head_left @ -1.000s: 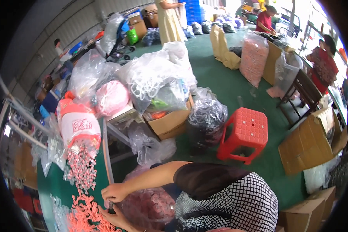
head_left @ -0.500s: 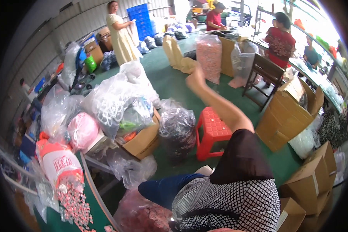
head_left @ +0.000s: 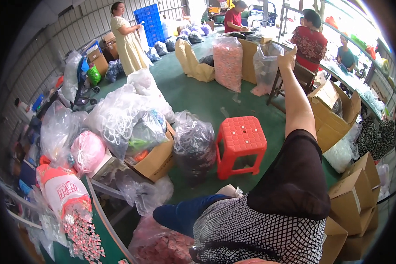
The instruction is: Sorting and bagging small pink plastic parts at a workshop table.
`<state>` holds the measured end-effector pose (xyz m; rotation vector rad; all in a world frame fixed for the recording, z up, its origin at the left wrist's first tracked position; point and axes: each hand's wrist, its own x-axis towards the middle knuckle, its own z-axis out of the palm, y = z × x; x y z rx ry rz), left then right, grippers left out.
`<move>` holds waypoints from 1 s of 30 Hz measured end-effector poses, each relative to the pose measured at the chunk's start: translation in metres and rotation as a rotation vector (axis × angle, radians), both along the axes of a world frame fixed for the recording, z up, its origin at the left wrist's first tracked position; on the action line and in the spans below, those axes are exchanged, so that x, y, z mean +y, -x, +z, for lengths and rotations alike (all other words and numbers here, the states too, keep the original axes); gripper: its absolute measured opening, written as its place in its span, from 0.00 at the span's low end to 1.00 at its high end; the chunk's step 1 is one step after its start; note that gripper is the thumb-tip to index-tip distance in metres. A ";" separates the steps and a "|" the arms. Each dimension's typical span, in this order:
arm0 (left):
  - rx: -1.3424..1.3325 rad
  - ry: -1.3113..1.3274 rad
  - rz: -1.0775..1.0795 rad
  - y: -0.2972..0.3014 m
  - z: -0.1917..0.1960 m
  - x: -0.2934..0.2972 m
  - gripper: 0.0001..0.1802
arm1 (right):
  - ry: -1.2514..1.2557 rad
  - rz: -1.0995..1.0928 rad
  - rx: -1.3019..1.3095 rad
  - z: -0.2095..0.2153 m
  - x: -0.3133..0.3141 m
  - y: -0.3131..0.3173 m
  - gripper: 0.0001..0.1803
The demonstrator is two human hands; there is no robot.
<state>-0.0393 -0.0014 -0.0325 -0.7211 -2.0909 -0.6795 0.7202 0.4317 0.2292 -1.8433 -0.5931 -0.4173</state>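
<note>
My right arm, in a sheer black sleeve, stretches forward and up on the right. At its end my right hand [head_left: 287,58] is closed, with nothing visible in it. It hangs in the air, overlapping in view a wooden chair [head_left: 304,75] and a clear plastic bag [head_left: 265,66] beyond. Below and left of the arm stands a red plastic stool [head_left: 242,134] with a bare seat. My left hand is out of view. Close to my legs is a clear bag of pink pieces [head_left: 163,244].
Small pink pieces [head_left: 82,235] spill from a red-and-white sack [head_left: 66,189] on a green table. Stuffed bags [head_left: 119,114], an open carton [head_left: 156,160] and a dark bag [head_left: 193,147] crowd the left. Cartons [head_left: 354,187] stand right. A person in a pale dress [head_left: 130,44] stands back left; others sit at benches.
My right arm has swung to the right, from in front of the tall bag of pink pieces to the chair. The whole view has shifted slightly, so the stool shows more fully.
</note>
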 end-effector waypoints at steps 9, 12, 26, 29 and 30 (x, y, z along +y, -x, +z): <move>0.058 0.013 -0.040 -0.042 0.052 0.016 0.18 | 0.026 -0.092 0.102 0.014 -0.043 -0.033 0.48; 0.024 0.013 -0.052 -0.045 0.054 0.017 0.18 | 0.017 -0.122 0.139 0.031 -0.061 -0.048 0.48; -0.220 0.026 0.012 -0.049 0.060 0.018 0.22 | -0.043 -0.158 -0.064 0.013 -0.023 -0.124 0.48; -0.322 0.062 0.082 -0.045 0.058 0.018 0.22 | 0.045 0.024 -0.077 -0.060 -0.004 -0.067 0.45; -0.325 0.053 0.115 -0.037 0.046 0.016 0.22 | 0.149 0.093 -0.086 -0.105 0.024 -0.072 0.45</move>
